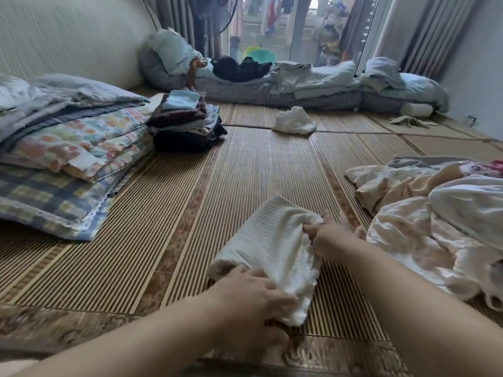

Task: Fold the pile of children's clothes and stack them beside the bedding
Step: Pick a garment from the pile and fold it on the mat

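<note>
A cream ribbed garment point(268, 238) lies on the bamboo mat point(190, 208) in front of me. My left hand point(250, 292) grips its near edge, fingers curled over the cloth. My right hand point(330, 235) pinches its right edge. A loose pile of pale, unfolded clothes point(424, 227) lies to the right. A stack of folded clothes point(187, 123) stands at the left, right beside the folded bedding point(68, 148).
A crumpled white cloth point(295, 120) lies alone on the mat farther back. More bedding and a dark garment point(239, 68) line the far side under the window. A wall runs along the left.
</note>
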`<state>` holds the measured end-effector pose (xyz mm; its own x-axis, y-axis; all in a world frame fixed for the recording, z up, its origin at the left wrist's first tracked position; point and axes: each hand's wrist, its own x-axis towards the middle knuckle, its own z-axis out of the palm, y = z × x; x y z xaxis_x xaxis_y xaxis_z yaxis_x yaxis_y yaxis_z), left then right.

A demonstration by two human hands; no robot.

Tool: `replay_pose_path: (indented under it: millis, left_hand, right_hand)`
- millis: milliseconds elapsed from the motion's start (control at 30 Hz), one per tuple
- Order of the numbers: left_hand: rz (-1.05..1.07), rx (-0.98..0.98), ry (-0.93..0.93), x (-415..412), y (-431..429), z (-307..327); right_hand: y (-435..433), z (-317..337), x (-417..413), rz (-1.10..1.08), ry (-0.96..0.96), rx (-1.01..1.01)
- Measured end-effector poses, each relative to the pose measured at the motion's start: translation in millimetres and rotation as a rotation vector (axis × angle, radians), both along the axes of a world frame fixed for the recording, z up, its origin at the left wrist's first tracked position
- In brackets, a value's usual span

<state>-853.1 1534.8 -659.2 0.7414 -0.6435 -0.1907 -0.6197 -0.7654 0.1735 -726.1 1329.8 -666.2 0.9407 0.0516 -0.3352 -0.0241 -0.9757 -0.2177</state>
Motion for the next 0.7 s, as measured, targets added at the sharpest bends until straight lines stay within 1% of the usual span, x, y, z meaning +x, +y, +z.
replay_pose_path:
  millis: [67,133,167,200,233,267,300,333,400,467,600,633,667,700]
  left_hand:
    - [-0.052,-0.042,-0.031,2,-9,3]
    - [-0.030,-0.044,-0.083,9,-2,6]
    - [0.016,-0.036,-0.080,15,7,7]
    - [0.063,-0.012,-0.046,21,18,8]
    - [0.087,0.029,-0.009,26,31,7]
    - [0.086,0.072,0.016,30,42,6]
    - [0.078,0.100,0.042,34,52,3]
    - [0.077,0.091,0.077,35,59,1]
    - [0.112,-0.008,0.141,36,66,-4]
    - [0.128,-0.079,0.153,36,67,-9]
    - [0.160,-0.102,0.069,32,65,-12]
    - [0.176,-0.119,0.033,32,65,-11]
    - [0.185,-0.134,-0.008,32,65,-7]
    - [0.187,-0.147,-0.042,32,65,-3]
  right_hand:
    - [4,9,-8,-0.015,-0.180,0.155]
    - [2,13,-28,0.142,-0.395,0.239]
    - [0,11,-41,0.238,-0.412,0.326]
    - [0,10,-58,0.307,-0.357,0.417]
    - [3,8,-76,0.363,-0.257,0.477]
    - [6,5,-91,0.398,-0.168,0.494]
    - [9,1,-103,0.441,-0.112,0.459]
    - [11,-5,-111,0.482,-0.095,0.359]
    - [15,-15,-116,0.528,-0.147,0.128]
    - [17,-20,-117,0.540,-0.233,0.037]
    - [15,-18,-112,0.603,-0.379,0.033]
    - [14,-15,-110,0.601,-0.401,0.075]
    - [13,-11,-108,0.567,-0.392,0.160]
    - [11,-6,-105,0.506,-0.333,0.267]
